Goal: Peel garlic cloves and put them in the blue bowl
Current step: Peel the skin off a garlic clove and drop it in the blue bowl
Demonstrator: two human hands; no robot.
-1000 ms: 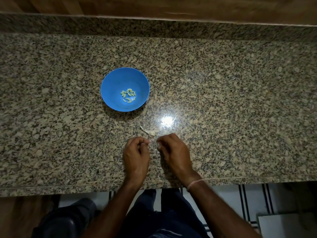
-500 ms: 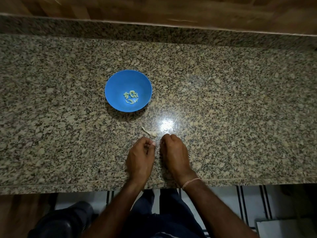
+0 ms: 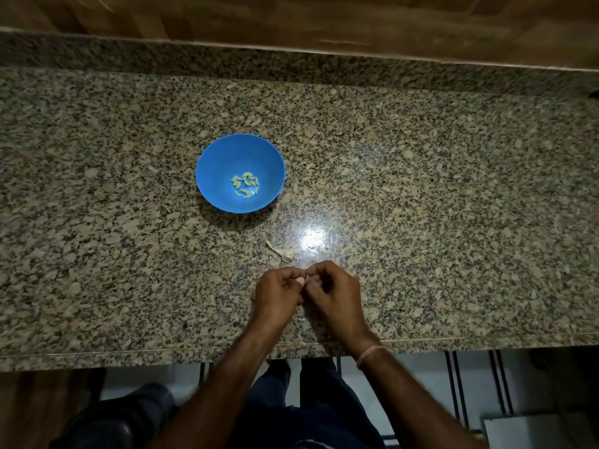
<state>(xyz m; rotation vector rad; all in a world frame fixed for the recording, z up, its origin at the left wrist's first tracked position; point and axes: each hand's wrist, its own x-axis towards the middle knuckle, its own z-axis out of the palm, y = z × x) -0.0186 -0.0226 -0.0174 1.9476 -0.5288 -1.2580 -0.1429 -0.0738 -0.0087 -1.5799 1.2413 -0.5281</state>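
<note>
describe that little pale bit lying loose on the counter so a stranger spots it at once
On the speckled granite counter, look between the blue bowl and the left hand and right hand, beside the bright light glare. The pale garlic scrap lies there alone: a small bulge with a thin curved tail, unlike the greenish peeled cloves inside the bowl.

Speckled granite counter (image 3: pixel 421 189) carries a blue bowl (image 3: pixel 220 160); a pale garlic scrap (image 3: pixel 286 254) lies between bowl and front edge.

A home kitchen: speckled granite counter (image 3: pixel 421 189) with wooden wall panel (image 3: pixel 291 17) behind, striped tiled floor (image 3: pixel 421 377) below.
</note>
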